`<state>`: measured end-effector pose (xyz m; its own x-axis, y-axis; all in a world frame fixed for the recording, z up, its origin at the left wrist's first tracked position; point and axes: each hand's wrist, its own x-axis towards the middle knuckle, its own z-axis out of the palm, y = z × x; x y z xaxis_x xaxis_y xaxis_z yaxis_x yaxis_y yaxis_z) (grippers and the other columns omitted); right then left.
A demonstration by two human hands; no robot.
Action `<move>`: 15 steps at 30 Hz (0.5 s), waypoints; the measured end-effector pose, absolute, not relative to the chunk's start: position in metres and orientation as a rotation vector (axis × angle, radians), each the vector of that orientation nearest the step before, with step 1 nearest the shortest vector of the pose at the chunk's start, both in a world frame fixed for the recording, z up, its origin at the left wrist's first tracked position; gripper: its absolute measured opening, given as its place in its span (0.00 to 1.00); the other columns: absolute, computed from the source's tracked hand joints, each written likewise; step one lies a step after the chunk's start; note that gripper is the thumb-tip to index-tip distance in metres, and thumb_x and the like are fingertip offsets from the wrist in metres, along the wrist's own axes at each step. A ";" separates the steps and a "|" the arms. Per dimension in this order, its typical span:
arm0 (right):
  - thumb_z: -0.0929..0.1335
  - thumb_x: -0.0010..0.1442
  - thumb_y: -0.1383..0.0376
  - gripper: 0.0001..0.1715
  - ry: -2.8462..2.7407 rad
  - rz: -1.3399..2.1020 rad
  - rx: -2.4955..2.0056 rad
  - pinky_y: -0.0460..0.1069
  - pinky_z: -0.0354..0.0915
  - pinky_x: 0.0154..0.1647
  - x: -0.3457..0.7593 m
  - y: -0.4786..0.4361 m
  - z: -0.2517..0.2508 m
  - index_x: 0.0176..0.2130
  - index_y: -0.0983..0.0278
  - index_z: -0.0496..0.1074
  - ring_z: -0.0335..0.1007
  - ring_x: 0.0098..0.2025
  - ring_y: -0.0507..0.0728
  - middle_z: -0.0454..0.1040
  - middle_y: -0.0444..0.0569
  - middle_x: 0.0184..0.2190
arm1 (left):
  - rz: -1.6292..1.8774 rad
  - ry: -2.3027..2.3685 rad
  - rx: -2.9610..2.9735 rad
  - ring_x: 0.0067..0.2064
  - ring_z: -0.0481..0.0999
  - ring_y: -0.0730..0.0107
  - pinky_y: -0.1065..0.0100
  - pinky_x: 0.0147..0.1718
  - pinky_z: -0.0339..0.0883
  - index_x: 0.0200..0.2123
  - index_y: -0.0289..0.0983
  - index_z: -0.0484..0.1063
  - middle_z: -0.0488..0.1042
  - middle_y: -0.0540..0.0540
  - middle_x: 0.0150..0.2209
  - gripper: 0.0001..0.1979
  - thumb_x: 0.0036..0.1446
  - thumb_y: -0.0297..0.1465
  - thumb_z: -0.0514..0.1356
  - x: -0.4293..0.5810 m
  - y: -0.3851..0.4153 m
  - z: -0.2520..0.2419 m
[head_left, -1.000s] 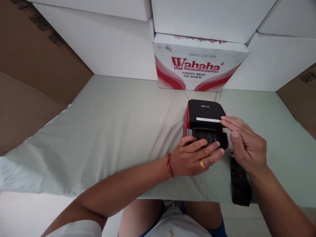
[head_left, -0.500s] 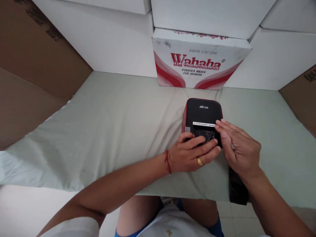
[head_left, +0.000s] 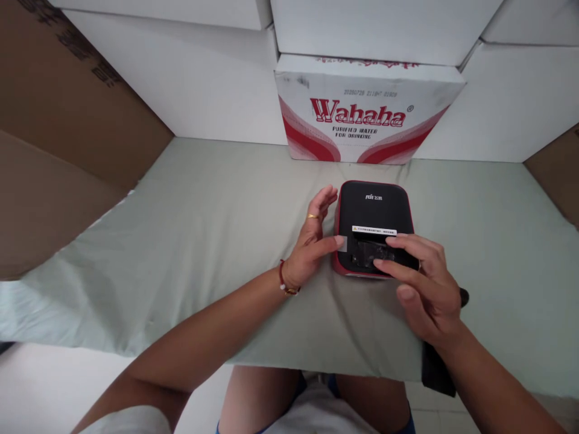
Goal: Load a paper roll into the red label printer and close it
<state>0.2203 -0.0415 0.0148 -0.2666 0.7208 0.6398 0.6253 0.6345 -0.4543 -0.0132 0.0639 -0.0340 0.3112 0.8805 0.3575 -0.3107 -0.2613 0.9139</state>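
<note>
A black box-shaped device with red sides (head_left: 373, 211) rests on the green cloth; its kind is not plain, though a white warning strip (head_left: 374, 231) and a glossy dark panel (head_left: 368, 253) show on top. At its left side is my left hand (head_left: 314, 241), fingers apart, the thumb at a grey patch near the corner. My right hand (head_left: 427, 283) lies over the right front part, fingers spread, two fingertips at the glossy panel and the strip's right end. Neither hand grips the device. Partly under my right forearm lies a black item (head_left: 436, 367), its kind unclear.
Behind the device stands a white and red Wahaha water carton (head_left: 362, 114). White boxes (head_left: 203, 78) line the back, and brown cardboard (head_left: 81, 120) walls the left. The green cloth (head_left: 203, 217) covers the table to its front edge.
My left hand has moved from the device's front top to its left side and opened. My right hand has shifted onto the top, its fingers spreading. More of the glossy panel shows.
</note>
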 end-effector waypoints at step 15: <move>0.66 0.72 0.72 0.20 -1.866 0.021 -1.098 0.66 0.68 0.62 0.217 -0.045 0.014 0.52 0.57 0.84 0.69 0.62 0.67 0.74 0.53 0.51 | 1.081 0.466 0.998 0.87 0.37 0.50 0.44 0.84 0.27 0.77 0.60 0.54 0.51 0.57 0.83 0.56 0.46 0.30 0.69 -0.004 0.067 -0.033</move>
